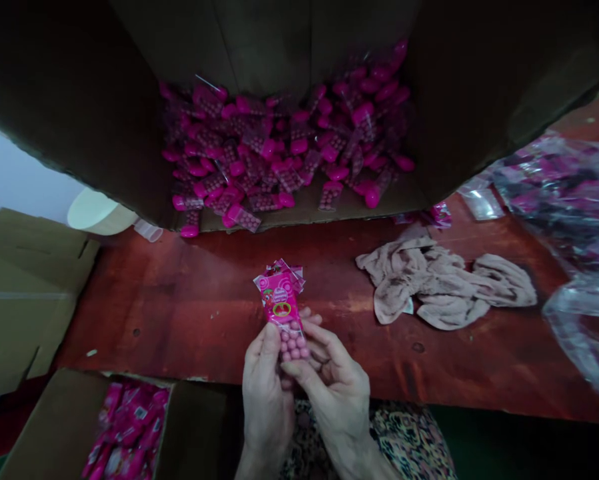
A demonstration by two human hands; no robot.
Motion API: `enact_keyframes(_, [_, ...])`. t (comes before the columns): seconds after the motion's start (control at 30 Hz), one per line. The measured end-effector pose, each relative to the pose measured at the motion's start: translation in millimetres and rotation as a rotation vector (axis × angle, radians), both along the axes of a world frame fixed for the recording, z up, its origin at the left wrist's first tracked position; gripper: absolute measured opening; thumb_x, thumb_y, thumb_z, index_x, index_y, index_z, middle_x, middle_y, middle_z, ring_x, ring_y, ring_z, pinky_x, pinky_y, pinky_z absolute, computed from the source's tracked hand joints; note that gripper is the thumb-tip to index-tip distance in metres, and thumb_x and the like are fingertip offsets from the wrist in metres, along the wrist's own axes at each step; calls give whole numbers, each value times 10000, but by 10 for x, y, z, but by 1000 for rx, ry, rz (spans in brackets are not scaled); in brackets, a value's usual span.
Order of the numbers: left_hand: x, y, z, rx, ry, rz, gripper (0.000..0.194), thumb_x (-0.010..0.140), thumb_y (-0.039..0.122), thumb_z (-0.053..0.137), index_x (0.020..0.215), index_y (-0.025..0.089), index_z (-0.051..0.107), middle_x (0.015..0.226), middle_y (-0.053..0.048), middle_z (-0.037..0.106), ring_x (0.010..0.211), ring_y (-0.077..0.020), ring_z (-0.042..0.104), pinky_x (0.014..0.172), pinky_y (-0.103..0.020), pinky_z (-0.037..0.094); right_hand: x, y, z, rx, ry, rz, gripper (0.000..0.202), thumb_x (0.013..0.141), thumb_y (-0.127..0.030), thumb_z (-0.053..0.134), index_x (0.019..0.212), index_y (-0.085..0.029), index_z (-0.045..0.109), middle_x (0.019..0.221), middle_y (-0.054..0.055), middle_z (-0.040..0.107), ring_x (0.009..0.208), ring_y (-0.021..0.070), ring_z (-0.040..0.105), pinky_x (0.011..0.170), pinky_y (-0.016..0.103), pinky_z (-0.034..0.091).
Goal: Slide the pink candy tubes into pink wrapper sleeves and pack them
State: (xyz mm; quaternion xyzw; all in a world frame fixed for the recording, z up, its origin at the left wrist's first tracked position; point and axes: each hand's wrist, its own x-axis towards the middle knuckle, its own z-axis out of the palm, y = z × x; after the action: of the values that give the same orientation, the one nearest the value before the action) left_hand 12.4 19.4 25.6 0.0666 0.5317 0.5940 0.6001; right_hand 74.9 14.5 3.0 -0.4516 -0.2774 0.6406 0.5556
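Both hands hold a clear packet of round pink candies (293, 343) with a printed pink label at its top, in front of the red wooden table. My left hand (265, 393) grips its left edge, the thumb pointing upward. From the right, my right hand (339, 387) presses its thumb on the packet's lower end, with the fingers curled behind. Other printed pink wrapper ends (295, 275) fan out behind the label; how many there are is hidden. Ahead, a pile of small clear tubes with pink caps and pink balls (279, 160) lies inside a large cardboard box (264, 47).
A crumpled beige cloth (444, 287) lies on the table (189, 300), right of my hands. Farther right is a clear plastic bag (569, 200) with pink contents. At lower left, an open carton (54, 427) holds pink packets (129, 427). A pale bowl (99, 212) stands by the large box.
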Motion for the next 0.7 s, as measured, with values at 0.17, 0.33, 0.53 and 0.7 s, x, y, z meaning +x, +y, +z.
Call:
enact_keyframes(0.17, [15, -33, 16, -17, -7, -17, 258, 814, 315, 562, 917, 131, 710, 941, -121, 716, 898, -223, 651, 816, -324, 497, 78, 7, 50, 29, -54, 23, 443, 634, -24, 684, 1022, -238, 657, 906, 2, 746, 792, 175, 714, 724, 254, 598])
enact_keyframes(0.33, [99, -132, -3, 1, -51, -75, 269, 824, 333, 546, 921, 147, 714, 969, -114, 708, 932, -215, 631, 824, -310, 482, 126, 41, 69, 40, -50, -66, 384, 615, -5, 695, 916, -243, 683, 840, -19, 753, 737, 152, 719, 691, 202, 594])
enact_keyframes(0.53, [-11, -83, -42, -25, -79, -85, 406, 835, 464, 487, 944, 132, 692, 931, -124, 703, 660, -138, 610, 579, -238, 482, 98, 69, 0, -71, 94, -9, 276, 613, -44, 712, 842, -196, 679, 741, -3, 751, 569, 135, 703, 509, 159, 580])
enact_keyframes(0.7, [-117, 32, -33, 6, 16, -103, 308, 796, 361, 586, 961, 114, 665, 892, -120, 703, 425, -58, 467, 356, -181, 343, 95, 31, -29, -93, 106, 92, 234, 627, -93, 729, 834, -189, 677, 648, -16, 726, 410, 92, 629, 418, 142, 543])
